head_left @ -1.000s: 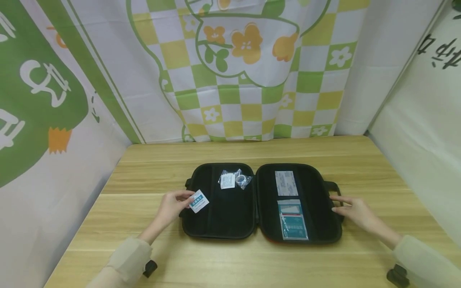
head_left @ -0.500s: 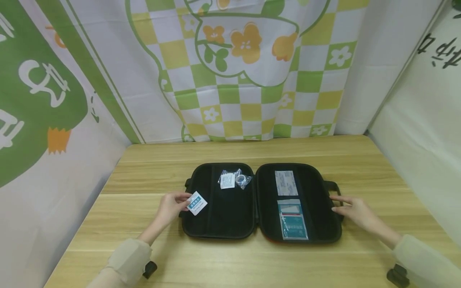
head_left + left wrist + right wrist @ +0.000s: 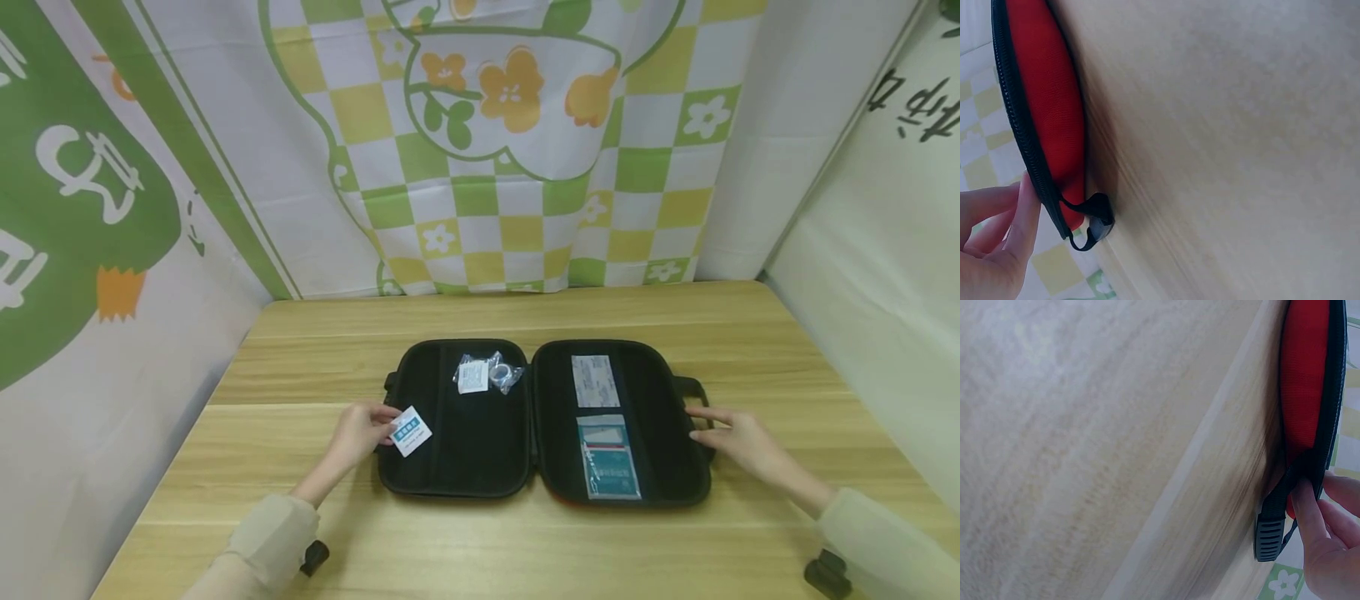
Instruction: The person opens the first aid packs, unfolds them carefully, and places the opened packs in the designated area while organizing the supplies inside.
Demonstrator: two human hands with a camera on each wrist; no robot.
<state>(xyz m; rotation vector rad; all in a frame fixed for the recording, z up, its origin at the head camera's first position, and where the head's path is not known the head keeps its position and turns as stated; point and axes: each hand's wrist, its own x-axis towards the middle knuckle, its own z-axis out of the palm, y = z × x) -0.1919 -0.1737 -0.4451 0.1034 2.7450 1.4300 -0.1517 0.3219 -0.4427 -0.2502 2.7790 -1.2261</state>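
Observation:
A black-lined zip case [image 3: 480,454] with a red outer shell [image 3: 1054,106] lies unfolded on the table in the head view. Over the front-left part of its left half, my left hand [image 3: 363,435] pinches a small square white-and-blue sachet [image 3: 411,432] by its left corner. That sachet is hidden in the left wrist view, where my fingertips touch the zip edge. At the opposite end, my right hand [image 3: 738,442] grips the case's right rim beside the handle [image 3: 696,390]. The right wrist view shows the thumb and fingers on either side of that rim.
A white packet [image 3: 472,377] and a roll in clear wrap [image 3: 502,375] sit at the back of the left half. Along the right half lie a grey-white strip packet [image 3: 596,381] and a teal packet [image 3: 611,471]. Patterned cloth [image 3: 495,200] hangs behind the table.
My left hand has brought the sachet slightly nearer the front of the case, turning it a little. The right hand stays at the rim.

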